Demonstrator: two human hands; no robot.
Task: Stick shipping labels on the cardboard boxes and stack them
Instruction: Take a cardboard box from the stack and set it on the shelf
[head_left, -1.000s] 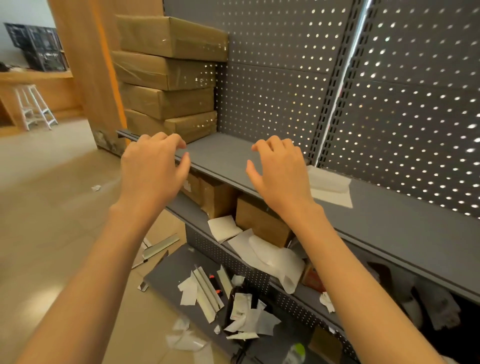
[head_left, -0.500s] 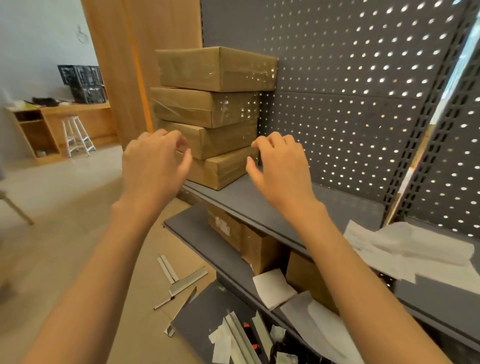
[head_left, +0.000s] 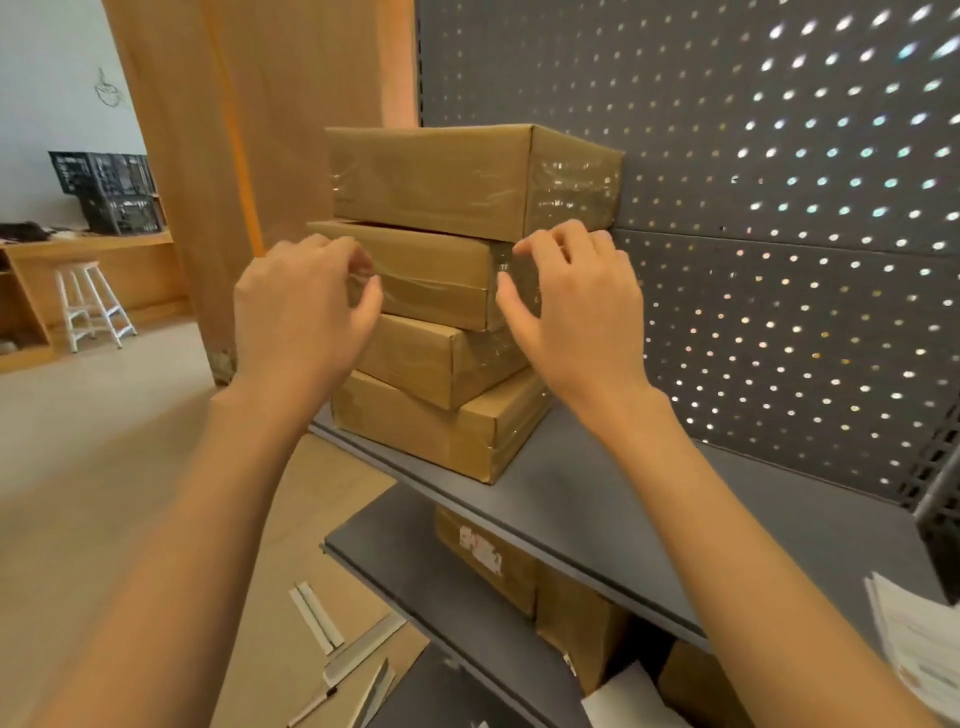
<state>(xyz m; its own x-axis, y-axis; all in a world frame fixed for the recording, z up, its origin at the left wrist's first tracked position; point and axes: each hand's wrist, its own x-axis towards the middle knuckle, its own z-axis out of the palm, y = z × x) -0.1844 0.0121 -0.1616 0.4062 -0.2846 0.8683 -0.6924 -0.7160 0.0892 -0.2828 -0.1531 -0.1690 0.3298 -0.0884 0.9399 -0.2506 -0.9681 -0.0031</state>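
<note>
Four cardboard boxes stand stacked at the left end of the grey shelf (head_left: 597, 509). To take the second box (head_left: 415, 270) well, I think both hands should press its two ends evenly and lift the top box (head_left: 441, 176) with it. The left hand (head_left: 301, 312) and right hand (head_left: 576, 306) are raised, fingers loosely curled, holding nothing yet.

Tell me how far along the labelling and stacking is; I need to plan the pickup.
Done: four cardboard boxes sit stacked on the grey shelf, somewhat unevenly. No label shows on their visible faces. In hand: left hand and right hand are at the sides of the second box from the top, holding nothing. Left: more boxes on the lower shelf, and label sheets at the right edge.
</note>
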